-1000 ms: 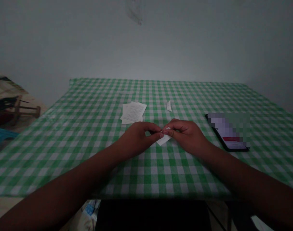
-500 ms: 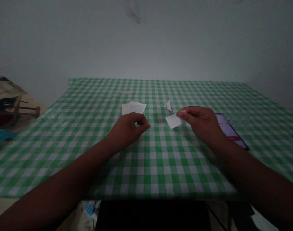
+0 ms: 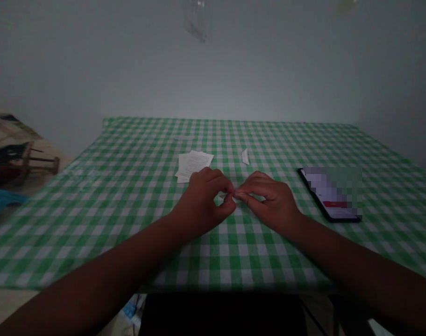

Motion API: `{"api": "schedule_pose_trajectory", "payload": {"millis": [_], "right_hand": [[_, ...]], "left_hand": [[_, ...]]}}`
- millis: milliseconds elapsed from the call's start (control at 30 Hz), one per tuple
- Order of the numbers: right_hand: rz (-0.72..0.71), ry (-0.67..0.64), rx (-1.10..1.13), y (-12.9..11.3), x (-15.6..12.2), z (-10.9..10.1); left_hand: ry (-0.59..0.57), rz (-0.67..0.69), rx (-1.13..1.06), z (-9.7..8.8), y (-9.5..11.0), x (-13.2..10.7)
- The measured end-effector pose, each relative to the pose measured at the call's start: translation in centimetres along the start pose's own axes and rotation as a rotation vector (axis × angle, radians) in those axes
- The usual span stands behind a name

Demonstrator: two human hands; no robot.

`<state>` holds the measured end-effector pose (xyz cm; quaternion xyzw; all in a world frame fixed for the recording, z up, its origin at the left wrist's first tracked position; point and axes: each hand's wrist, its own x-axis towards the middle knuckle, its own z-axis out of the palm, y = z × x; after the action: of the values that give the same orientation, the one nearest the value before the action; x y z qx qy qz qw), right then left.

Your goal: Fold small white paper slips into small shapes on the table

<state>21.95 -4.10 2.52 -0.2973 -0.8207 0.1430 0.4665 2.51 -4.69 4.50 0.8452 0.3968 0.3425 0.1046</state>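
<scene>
Over the middle of the checked cloth, my two hands meet fingertip to fingertip. A thin slip of paper (image 3: 239, 193) shows nearly edge-on, pinched by the thumb and forefinger of my right hand (image 3: 274, 198). My left hand (image 3: 206, 198) is closed in a pinch at the slip's left end; a pale bit of it appears in the gap between thumb and finger. Most of the slip is hidden by the fingers. Just beyond my left hand, several printed paper sheets (image 3: 195, 162) overlap. A small folded paper (image 3: 245, 157) rests farther back, beyond my right hand.
A phone (image 3: 334, 207) with a lit screen lies to the right of my right hand. The table (image 3: 220, 261) has a green-and-white checked cloth and reaches to the wall (image 3: 251, 70). At the left are a blue plastic item (image 3: 4, 200) and a wooden stool (image 3: 27, 161).
My right hand has moved left with the paper slip, turning it edge-on. My left hand has come right to meet it. More of the phone and the sheets now shows.
</scene>
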Motion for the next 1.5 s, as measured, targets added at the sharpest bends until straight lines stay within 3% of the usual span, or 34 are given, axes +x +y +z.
{"api": "schedule_pose_trajectory", "payload": {"millis": [133,367,667,800,967,1100,1267,1500], "right_hand": [[-0.082,0.004,-0.049,-0.3,0.0,0.2],[-0.100,0.061,-0.045,-0.8,-0.1,0.5],[-0.005,0.294,-0.039,-0.1,0.3,-1.7],[-0.017,0.226,0.003,0.1,0.1,-1.2],[-0.006,0.175,0.026,-0.1,-0.1,-0.7],[-0.004,0.154,-0.073,-0.3,0.1,-0.6],[-0.104,0.099,-0.212,-0.6,0.3,-0.3],[-0.084,0.051,-0.334,-0.7,0.1,0.1]], "left_hand": [[0.011,0.035,0.126,0.0,0.3,-0.1],[0.075,0.116,0.409,0.1,1.3,-0.1],[0.082,-0.003,0.490,-1.4,-2.1,0.5],[0.095,0.114,0.326,-1.1,-1.3,0.4],[-0.013,0.185,0.182,-0.2,-0.8,0.0],[-0.039,0.188,0.242,-0.2,-1.0,0.0],[-0.082,0.195,0.373,-0.5,-0.1,0.0],[-0.062,0.235,0.356,-0.2,0.2,-0.2]]}}
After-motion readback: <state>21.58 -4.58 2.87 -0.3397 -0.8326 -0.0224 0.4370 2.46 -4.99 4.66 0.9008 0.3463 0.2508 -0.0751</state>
